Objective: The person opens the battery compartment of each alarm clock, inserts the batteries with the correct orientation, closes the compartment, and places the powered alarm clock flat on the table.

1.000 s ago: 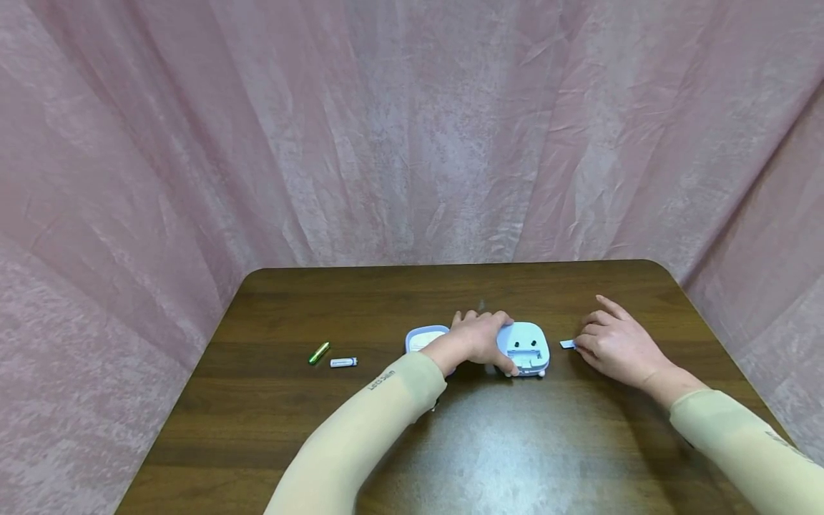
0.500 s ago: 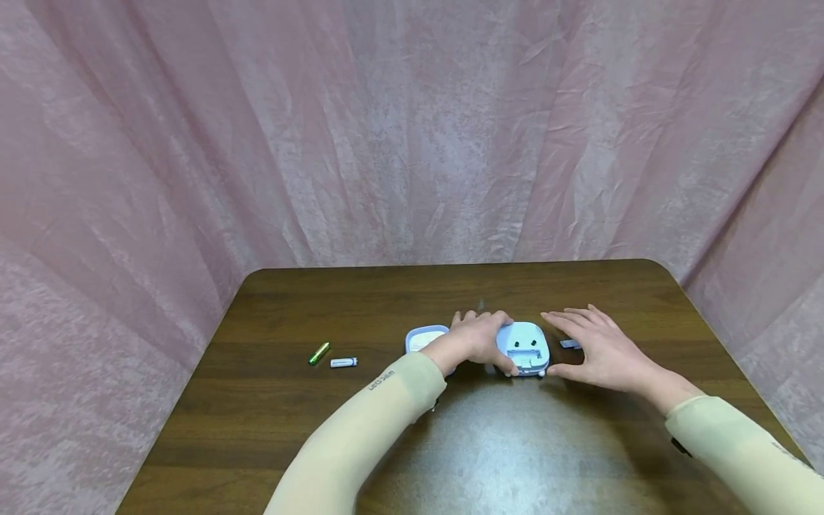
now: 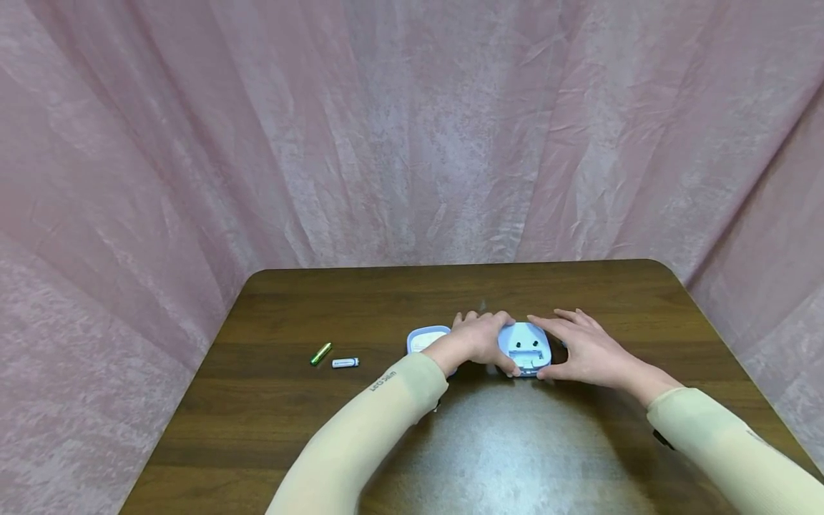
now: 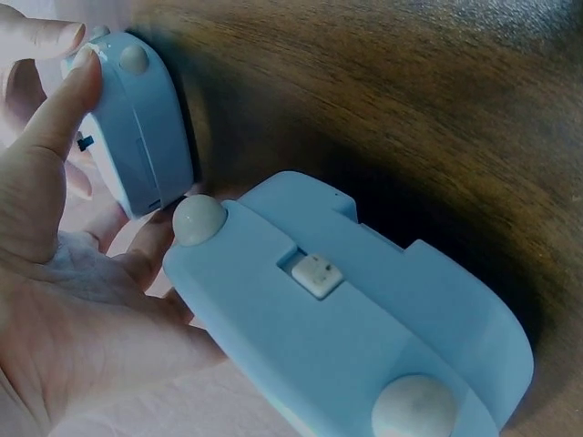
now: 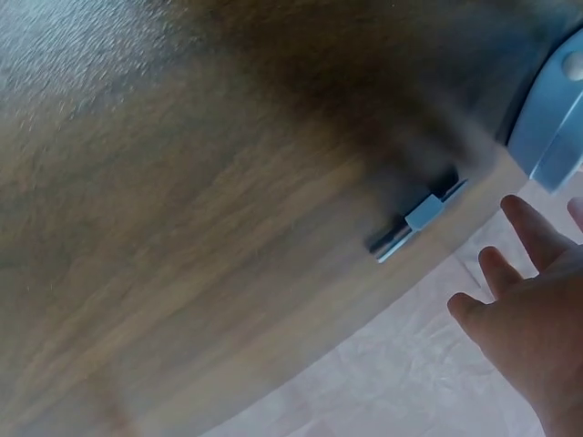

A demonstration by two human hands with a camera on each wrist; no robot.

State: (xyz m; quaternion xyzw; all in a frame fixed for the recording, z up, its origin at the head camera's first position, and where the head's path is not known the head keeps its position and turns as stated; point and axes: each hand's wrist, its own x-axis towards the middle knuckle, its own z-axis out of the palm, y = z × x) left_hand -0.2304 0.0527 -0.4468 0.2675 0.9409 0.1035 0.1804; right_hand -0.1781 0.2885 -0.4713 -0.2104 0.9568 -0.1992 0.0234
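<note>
A small light-blue clock (image 3: 524, 340) lies back up on the table, with two black knobs and an uncovered battery compartment. My left hand (image 3: 478, 340) grips its left side, thumb at the near edge and fingers at the far edge. My right hand (image 3: 589, 354) holds its right side between thumb and index finger; the other fingers extend outward, as the right wrist view shows. Under my left wrist is a second light-blue case (image 3: 428, 338) with a whitish panel, partly hidden. The left wrist view shows its round white feet and white slide switch (image 4: 316, 275).
A battery cover (image 5: 424, 213) lies just beyond my right fingers, mostly hidden in the head view. On the left of the table are a green battery (image 3: 321, 353) and a white-and-blue battery (image 3: 345, 363). Pink curtains (image 3: 412, 143) hang behind the wooden table (image 3: 257, 443).
My right hand has left the battery cover on the table, moved left and closed in on the clock's right side. My left hand has stayed on the clock.
</note>
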